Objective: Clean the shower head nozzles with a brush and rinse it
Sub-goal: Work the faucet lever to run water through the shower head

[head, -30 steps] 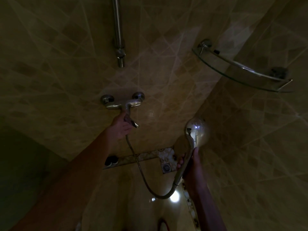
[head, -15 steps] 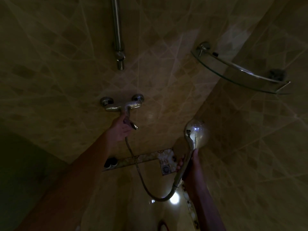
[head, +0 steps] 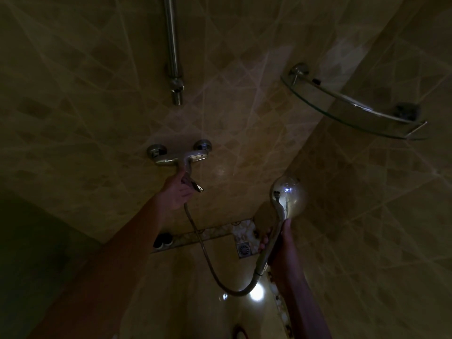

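The room is dim. My right hand (head: 276, 243) grips the handle of the chrome shower head (head: 287, 196), whose round back faces me, so its nozzles are hidden. Its metal hose (head: 210, 270) loops down and up to the wall mixer tap (head: 178, 156). My left hand (head: 177, 192) holds the tap's lever (head: 193, 184) from below. No brush is in view.
A vertical chrome rail (head: 172, 50) runs up the tiled wall above the tap. A glass corner shelf (head: 352, 111) juts out at upper right. A square floor drain (head: 244, 249) sits in the corner below, with a dark object (head: 162, 241) on the floor ledge.
The view has shifted slightly, so everything sits a little lower in frame. Both hands keep their holds on the lever and the shower head handle.
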### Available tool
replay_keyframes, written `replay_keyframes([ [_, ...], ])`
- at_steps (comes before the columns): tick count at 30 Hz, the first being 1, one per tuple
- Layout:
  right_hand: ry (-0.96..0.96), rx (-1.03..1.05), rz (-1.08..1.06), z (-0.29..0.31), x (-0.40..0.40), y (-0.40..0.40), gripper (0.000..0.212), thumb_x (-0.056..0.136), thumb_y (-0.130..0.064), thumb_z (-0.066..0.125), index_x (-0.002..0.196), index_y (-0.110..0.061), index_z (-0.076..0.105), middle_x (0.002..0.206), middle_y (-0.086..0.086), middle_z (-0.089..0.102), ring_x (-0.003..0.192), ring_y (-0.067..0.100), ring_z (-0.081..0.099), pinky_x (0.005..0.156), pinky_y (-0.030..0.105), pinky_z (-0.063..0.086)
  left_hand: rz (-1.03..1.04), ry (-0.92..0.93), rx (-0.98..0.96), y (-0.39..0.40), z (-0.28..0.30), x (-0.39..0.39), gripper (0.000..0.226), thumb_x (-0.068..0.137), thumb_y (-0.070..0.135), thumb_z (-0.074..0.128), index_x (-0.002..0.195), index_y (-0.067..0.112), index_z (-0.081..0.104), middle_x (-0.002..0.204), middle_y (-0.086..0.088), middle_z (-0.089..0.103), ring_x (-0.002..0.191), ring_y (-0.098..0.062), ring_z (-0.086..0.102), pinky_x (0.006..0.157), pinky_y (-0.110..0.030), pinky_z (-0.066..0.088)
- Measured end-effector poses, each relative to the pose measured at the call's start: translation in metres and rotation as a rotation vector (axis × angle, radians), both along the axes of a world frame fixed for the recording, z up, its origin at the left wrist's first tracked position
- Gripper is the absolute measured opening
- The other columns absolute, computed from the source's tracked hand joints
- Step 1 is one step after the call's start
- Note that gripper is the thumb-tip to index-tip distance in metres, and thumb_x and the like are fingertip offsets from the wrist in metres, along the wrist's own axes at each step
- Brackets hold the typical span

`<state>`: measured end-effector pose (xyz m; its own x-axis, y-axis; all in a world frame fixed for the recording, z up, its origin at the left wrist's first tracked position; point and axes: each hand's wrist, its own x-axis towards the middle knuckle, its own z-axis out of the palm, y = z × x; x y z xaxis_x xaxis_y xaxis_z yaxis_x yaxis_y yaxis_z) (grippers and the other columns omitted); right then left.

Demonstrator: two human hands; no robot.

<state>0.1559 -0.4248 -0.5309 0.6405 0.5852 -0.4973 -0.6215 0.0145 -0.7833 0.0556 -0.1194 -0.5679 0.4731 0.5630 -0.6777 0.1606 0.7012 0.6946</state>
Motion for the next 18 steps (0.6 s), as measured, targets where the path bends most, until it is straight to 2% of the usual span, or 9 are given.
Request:
replay_keyframes([
  [4, -0.009, -0.004, 0.003, -0.0007, 0.0001, 0.0013, 0.066, 0.063, -0.083, 0.06, 0.078, -0.019, 0.058, 0.065, 0.002, 0.046, 0.056, 0.015, 0.046, 0.058, 0.031, 0.039, 0.009, 0.001, 0.009, 0.0003, -0.0008, 0.001, 0.08, 0.081, 0.069, 0.049, 0.121, 0.0, 0.052, 0.122, -0.021, 0.056, 0.117, -0.032, 0.054, 0.096, -0.04, 0.044],
  [9, -0.014, -0.005, 0.007, -0.0001, 0.0003, 0.0022, 0.064, 0.068, -0.082, 0.056, 0.08, -0.019, 0.058, 0.065, 0.002, 0.046, 0.056, 0.014, 0.046, 0.057, 0.029, 0.04, -0.042, 0.018, 0.003, 0.0024, -0.0006, -0.0001, 0.062, 0.086, 0.066, 0.046, 0.087, 0.005, 0.057, 0.096, -0.016, 0.061, 0.09, -0.025, 0.061, 0.079, -0.032, 0.048],
  [10, -0.016, -0.006, 0.008, 0.0003, 0.0, 0.0026, 0.063, 0.07, -0.081, 0.055, 0.081, -0.019, 0.058, 0.065, 0.001, 0.046, 0.056, 0.014, 0.046, 0.057, 0.029, 0.04, -0.051, 0.012, 0.003, 0.0034, -0.0026, -0.0006, 0.061, 0.087, 0.064, 0.046, 0.089, 0.004, 0.057, 0.101, -0.018, 0.061, 0.094, -0.027, 0.062, 0.08, -0.033, 0.048],
  [13, -0.021, -0.022, -0.002, 0.0019, -0.0012, 0.0038, 0.063, 0.071, -0.08, 0.054, 0.083, -0.019, 0.061, 0.066, 0.001, 0.046, 0.057, 0.014, 0.046, 0.057, 0.029, 0.04, -0.041, 0.001, 0.015, 0.0035, -0.0034, -0.0002, 0.074, 0.088, 0.062, 0.046, 0.122, -0.004, 0.052, 0.129, -0.024, 0.052, 0.122, -0.034, 0.053, 0.092, -0.036, 0.044],
  [14, -0.022, -0.025, -0.001, 0.0024, -0.0018, 0.0042, 0.063, 0.072, -0.08, 0.053, 0.084, -0.019, 0.061, 0.066, 0.001, 0.047, 0.057, 0.014, 0.046, 0.057, 0.029, 0.041, -0.04, 0.004, 0.018, 0.0031, -0.0021, 0.0005, 0.072, 0.088, 0.062, 0.045, 0.12, -0.002, 0.053, 0.134, -0.025, 0.05, 0.125, -0.034, 0.05, 0.092, -0.036, 0.043],
  [16, -0.027, -0.022, 0.007, 0.0031, -0.0029, 0.0038, 0.062, 0.074, -0.08, 0.051, 0.084, -0.019, 0.061, 0.066, 0.001, 0.048, 0.057, 0.014, 0.047, 0.056, 0.028, 0.042, -0.037, 0.015, 0.006, 0.0023, -0.001, 0.0016, 0.059, 0.088, 0.063, 0.045, 0.094, 0.005, 0.057, 0.136, -0.025, 0.05, 0.125, -0.035, 0.05, 0.09, -0.037, 0.043],
  [18, -0.031, -0.022, 0.018, 0.0041, -0.004, 0.0033, 0.062, 0.074, -0.08, 0.051, 0.081, -0.02, 0.061, 0.065, 0.0, 0.048, 0.056, 0.013, 0.047, 0.056, 0.027, 0.042, -0.028, 0.017, -0.009, 0.0019, -0.0009, 0.0018, 0.056, 0.088, 0.064, 0.044, 0.081, 0.009, 0.053, 0.136, -0.025, 0.05, 0.125, -0.035, 0.05, 0.089, -0.036, 0.042],
])
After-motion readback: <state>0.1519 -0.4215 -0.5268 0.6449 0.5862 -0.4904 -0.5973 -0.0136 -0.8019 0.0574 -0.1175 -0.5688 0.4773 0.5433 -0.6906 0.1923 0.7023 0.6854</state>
